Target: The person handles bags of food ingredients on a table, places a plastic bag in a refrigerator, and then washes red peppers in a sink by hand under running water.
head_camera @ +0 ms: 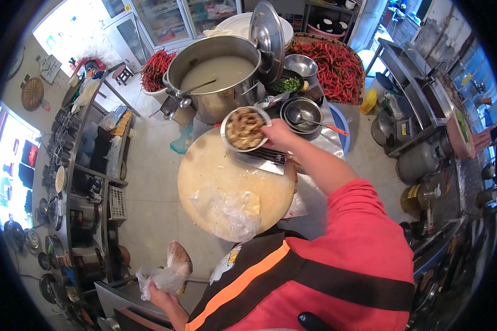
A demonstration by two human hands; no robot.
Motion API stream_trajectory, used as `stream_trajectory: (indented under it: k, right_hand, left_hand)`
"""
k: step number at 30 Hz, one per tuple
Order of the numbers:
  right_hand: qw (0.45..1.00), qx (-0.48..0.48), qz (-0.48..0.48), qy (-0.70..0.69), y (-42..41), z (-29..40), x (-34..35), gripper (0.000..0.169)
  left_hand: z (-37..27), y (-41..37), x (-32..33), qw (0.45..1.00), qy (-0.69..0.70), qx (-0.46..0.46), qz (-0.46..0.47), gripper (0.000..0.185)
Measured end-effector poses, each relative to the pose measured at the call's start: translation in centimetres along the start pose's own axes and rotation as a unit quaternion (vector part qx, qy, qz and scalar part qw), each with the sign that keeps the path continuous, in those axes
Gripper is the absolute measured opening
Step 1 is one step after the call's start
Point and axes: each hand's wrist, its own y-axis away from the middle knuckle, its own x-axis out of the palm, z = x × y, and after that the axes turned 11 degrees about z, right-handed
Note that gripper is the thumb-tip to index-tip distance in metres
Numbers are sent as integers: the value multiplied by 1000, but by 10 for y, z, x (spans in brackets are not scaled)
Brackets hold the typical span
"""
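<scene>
My right hand (278, 134) grips the rim of a round bowl (228, 142) filled with brown chopped food pieces (245, 127), held over the far edge of a round cutting board (207, 178). Under the bowl, a cleaver (269, 162) lies on the board. A crumpled clear plastic bag (234, 215) rests on the board's near part. Low at the left, my left hand (163, 296) holds another clear plastic bag (165, 279) with something brown inside, beside an open drawer or low cabinet (124, 298).
A large metal pot (219, 99) of cloudy liquid stands behind the board, its lid (269, 39) upright at the right. Nested bowls with a ladle (298, 116) sit right of it. Red chillies (331, 70) fill a basket. Shelving (95, 173) lines the left; another person's hand (482, 140) shows far right.
</scene>
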Motion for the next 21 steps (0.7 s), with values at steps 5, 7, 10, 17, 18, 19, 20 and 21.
stream_trajectory:
  k: [5, 7, 10, 17, 18, 19, 20, 21]
  right_hand:
    - [987, 65, -143, -8, 38, -8, -108, 24]
    - [983, 69, -162, -49, 29, -29, -140, 23]
    - [973, 159, -166, 35, 24, -26, -152, 24]
    - [854, 243, -202, 414, 4, -29, -178, 36]
    - [860, 235, -215, 399, -2, -36, -188, 35]
    - [865, 228, -226, 385, -6, -42, -195, 35]
    - [870, 210, -204, 396, -9, -47, -202, 35]
    - [875, 197, -183, 402, -10, -46, -201, 34]
  left_hand:
    - [12, -11, -7, 1000, -14, 2, -8, 34]
    - [14, -18, -7, 1000, -5, -7, 2, 34]
    - [14, -26, -8, 1000, -8, -12, 0, 32]
    - [11, -23, -9, 1000, -9, -2, -15, 29]
    - [11, -23, -12, 1000, -5, -4, -14, 29]
    - [11, -25, -16, 1000, -2, -6, -14, 29]
    - [11, -26, -18, 1000, 1, -8, -14, 29]
    - [11, -23, -19, 1000, 4, -12, -15, 28]
